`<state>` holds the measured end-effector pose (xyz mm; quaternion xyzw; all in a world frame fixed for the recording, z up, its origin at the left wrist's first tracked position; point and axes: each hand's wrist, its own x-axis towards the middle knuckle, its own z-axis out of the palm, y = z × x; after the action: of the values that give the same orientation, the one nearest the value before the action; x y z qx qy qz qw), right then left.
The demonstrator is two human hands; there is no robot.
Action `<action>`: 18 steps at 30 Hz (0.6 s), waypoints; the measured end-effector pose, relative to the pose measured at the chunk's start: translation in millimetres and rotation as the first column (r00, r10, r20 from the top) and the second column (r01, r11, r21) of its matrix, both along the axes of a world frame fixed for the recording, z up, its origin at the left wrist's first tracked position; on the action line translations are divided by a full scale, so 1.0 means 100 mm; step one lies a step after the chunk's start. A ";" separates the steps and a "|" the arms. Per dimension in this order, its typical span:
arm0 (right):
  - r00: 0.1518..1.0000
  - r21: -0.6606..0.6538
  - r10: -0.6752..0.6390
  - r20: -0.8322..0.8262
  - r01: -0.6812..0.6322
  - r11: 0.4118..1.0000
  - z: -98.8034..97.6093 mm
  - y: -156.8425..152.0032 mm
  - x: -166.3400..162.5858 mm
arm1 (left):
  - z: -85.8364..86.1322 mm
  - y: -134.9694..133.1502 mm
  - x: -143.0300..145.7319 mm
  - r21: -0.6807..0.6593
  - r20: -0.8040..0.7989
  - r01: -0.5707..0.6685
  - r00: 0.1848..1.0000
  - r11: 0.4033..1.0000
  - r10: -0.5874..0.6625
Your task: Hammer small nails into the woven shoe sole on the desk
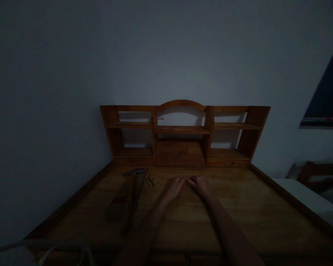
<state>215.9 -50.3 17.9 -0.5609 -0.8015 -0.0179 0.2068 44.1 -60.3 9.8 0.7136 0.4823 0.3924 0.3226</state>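
Over the middle of the wooden desktop point(238, 199), my left hand point(175, 186) and my right hand point(200, 184) come together with their fingertips close to each other. The fingers of both are closed in a pinch; whatever lies between them is too small and dark to name. Left of my left hand, several nails point(152, 181) lie loose in a small heap. Farther left a hammer point(130, 199) rests with its metal head toward the back and its handle toward me. It lies across a flat dark piece point(117, 203) with a reddish mark.
Along the back of the desk stands a wooden shelf unit point(181, 129) with open compartments, against a pale wall point(180, 55). Raised wooden edges point(283, 195) border the sides. Pale cables point(83, 246) run at the front left. A white surface point(302, 195) stands beyond the right edge.
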 end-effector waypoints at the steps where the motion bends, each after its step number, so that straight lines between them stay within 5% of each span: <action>1: 1.000 -0.001 -0.001 -0.001 0.001 1.000 0.00 0.00 0.00 | 0.00 0.00 0.00 -0.001 -0.003 -0.003 1.000 1.000 0.003; 18: 1.000 -0.006 -0.002 0.000 0.002 1.000 0.01 -0.01 0.00 | -0.06 0.02 -0.01 -0.023 0.069 0.047 0.997 0.999 -0.045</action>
<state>216.0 -51.4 19.1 -0.5624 -0.8008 -0.0159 0.2053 42.7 -58.3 3.3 0.7066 0.4592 0.4033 0.3565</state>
